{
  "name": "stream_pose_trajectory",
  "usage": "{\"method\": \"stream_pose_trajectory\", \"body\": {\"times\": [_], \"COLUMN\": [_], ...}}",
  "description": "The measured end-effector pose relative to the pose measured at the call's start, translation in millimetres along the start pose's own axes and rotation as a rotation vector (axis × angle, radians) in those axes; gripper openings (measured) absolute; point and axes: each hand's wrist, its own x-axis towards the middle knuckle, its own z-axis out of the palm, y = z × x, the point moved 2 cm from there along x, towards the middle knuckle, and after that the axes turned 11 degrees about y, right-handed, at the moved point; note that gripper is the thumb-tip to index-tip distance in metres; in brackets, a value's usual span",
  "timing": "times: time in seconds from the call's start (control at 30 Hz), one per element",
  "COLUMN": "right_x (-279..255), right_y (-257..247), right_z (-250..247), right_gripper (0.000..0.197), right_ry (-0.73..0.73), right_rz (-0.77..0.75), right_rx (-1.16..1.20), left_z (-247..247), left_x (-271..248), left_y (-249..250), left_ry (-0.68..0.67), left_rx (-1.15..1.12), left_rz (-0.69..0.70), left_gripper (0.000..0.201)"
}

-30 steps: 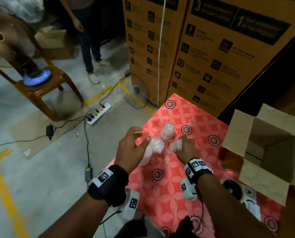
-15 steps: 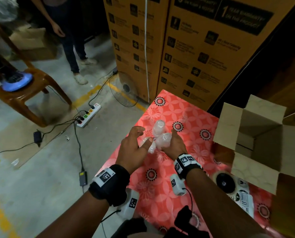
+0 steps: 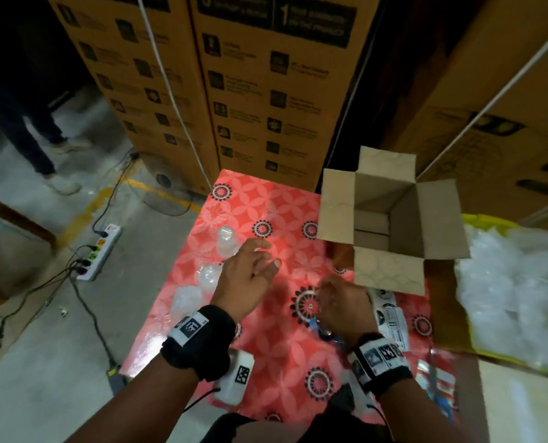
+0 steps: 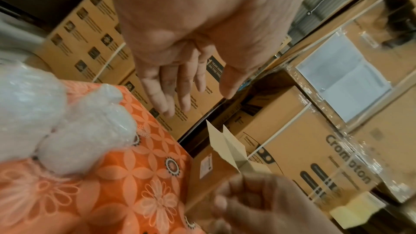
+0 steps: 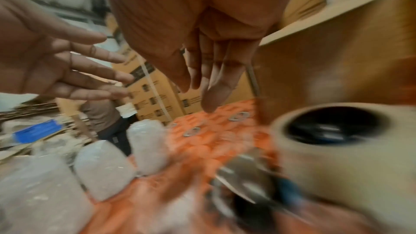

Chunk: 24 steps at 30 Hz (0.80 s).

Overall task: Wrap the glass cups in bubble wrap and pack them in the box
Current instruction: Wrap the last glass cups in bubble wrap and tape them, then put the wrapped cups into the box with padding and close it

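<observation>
Three bubble-wrapped cups point(image 3: 226, 241) point(image 3: 208, 276) point(image 3: 186, 300) stand in a row near the left edge of the red flowered table point(image 3: 266, 353); they also show in the left wrist view point(image 4: 90, 127) and the right wrist view point(image 5: 103, 168). My left hand point(image 3: 266, 254) point(image 4: 193, 99) hovers just right of them, fingers spread, holding nothing. My right hand point(image 3: 325, 286) point(image 5: 202, 95) hangs low over the table with relaxed fingers, empty, in front of the open cardboard box point(image 3: 391, 219). Nothing shows inside the box.
A roll of brown tape point(image 5: 333, 149) and blue-handled scissors point(image 3: 324, 330) lie under my right hand. A heap of bubble wrap point(image 3: 515, 282) fills a carton at the right. Tall cartons point(image 3: 266, 91) stand behind the table. A power strip point(image 3: 98, 251) lies on the floor; a person stands at far left.
Both hands have let go of the wrapped cups and moved right, toward the box. The view has swung right, bringing the bubble wrap heap into sight.
</observation>
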Motion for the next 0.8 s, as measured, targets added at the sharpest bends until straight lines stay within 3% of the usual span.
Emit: {"method": "stream_pose_trajectory", "body": {"times": [0.1,0.17,0.23,0.37,0.43,0.57,0.8], "right_x": [-40,-68,-89,-101,-101,-113,-136], "right_y": [57,86,95,101,108,128,126], "right_z": [-23,-23,-14,-1,2,9,15], "right_gripper": [0.007,0.034,0.056,0.084,0.083,0.060,0.049], "right_ry": [0.132,0.114,0.029,-0.013,-0.038,-0.195,-0.091], "right_rz": [0.212,0.361,0.410,0.516,0.598,0.592,0.479], "right_rx": [-0.035,-0.085,-0.078,0.007,0.064,0.025,0.154], "left_z": [25,41,56,83,90,95,89], "left_x": [-3,-6,-10,-17,-22,-30,-39], "left_y": [9,14,17,20,22,23,12], "left_ry": [-0.138,-0.200,-0.242,-0.332,-0.374,-0.415,-0.399], "left_rx": [0.005,0.032,0.042,0.058,0.084,0.119,0.135], "left_rz": [-0.007,0.008,0.010,-0.017,-0.033,-0.026,-0.043], "left_gripper": [0.015,0.012,0.010,0.009,0.009,0.007,0.006]}}
